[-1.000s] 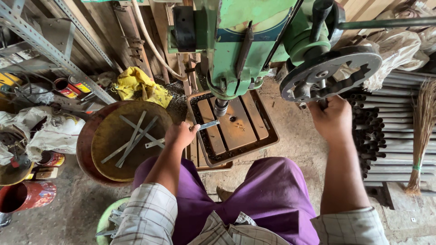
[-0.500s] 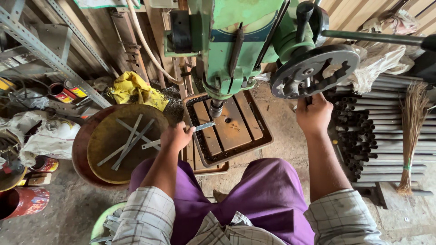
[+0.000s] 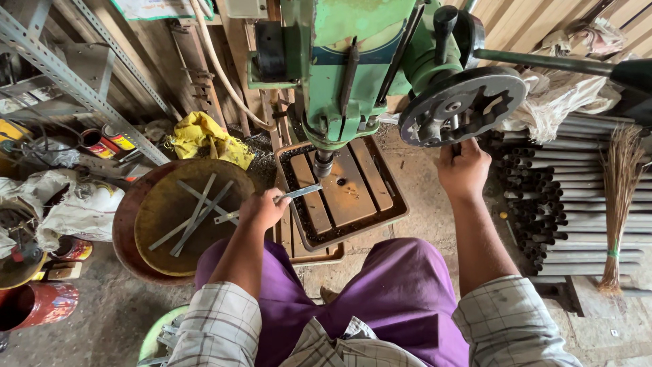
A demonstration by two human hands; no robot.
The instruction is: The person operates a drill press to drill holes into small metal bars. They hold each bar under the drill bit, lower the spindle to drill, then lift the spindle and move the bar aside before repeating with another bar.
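I hold a flat metal strip (image 3: pixel 293 195) in my left hand (image 3: pixel 261 209), fingers clamped on its near end, its far end lying on the rusty drill table (image 3: pixel 346 194) just short of the bit (image 3: pixel 323 165). My right hand (image 3: pixel 463 168) is closed around a spoke of the feed wheel (image 3: pixel 462 105) on the green drill press (image 3: pixel 353 61). I judge this the positioning step: the strip needs sliding under the bit and holding flat before the wheel is pulled. More strips (image 3: pixel 197 212) lie on the round tray (image 3: pixel 146 234) beside me. I cannot see the bit's tip clearly, nor any mark on the strip; the wheel hides my right fingertips.
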